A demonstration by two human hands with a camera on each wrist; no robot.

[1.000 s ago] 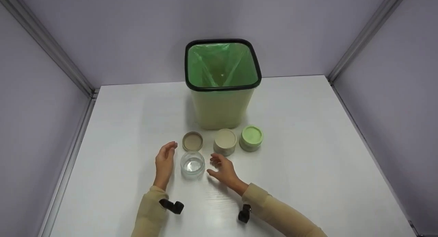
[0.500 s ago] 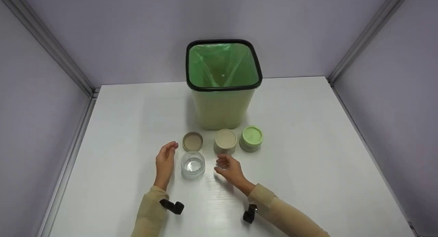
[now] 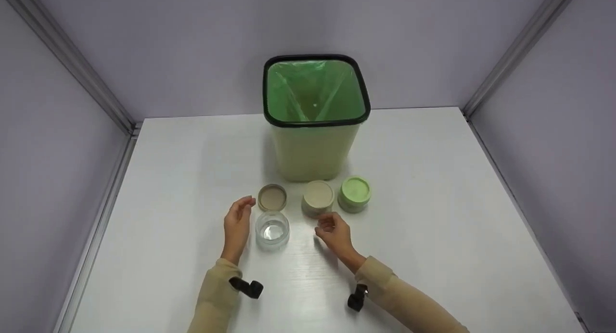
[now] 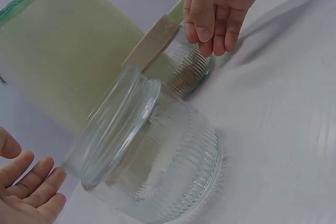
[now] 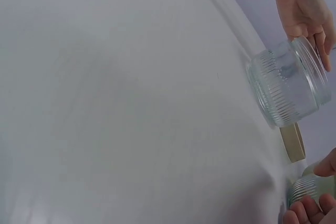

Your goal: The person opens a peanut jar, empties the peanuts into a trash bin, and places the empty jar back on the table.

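Note:
An open ribbed glass jar [image 3: 272, 231] stands on the white table [image 3: 433, 217]. My left hand [image 3: 237, 224] is upright just left of it with straight fingers, holding nothing. The jar's beige lid [image 3: 272, 198] lies loose behind it. My right hand [image 3: 333, 230] hovers with loosely bent fingers just in front of a jar with a beige lid [image 3: 317, 197], gripping nothing. In the left wrist view the open jar [image 4: 152, 156] fills the middle, with the right hand [image 4: 220, 9] above the beige-lidded jar [image 4: 181, 64]. The right wrist view shows the open jar [image 5: 286, 85] beside the left hand [image 5: 302, 9].
A beige bin [image 3: 315, 145] with a green liner stands behind the jars. A jar with a green lid [image 3: 354, 193] sits right of the beige-lidded one. Grey walls close in the table at the back and on both sides.
My right hand has moved right and away from the open jar, up towards the beige-lidded jar. The left hand has barely shifted.

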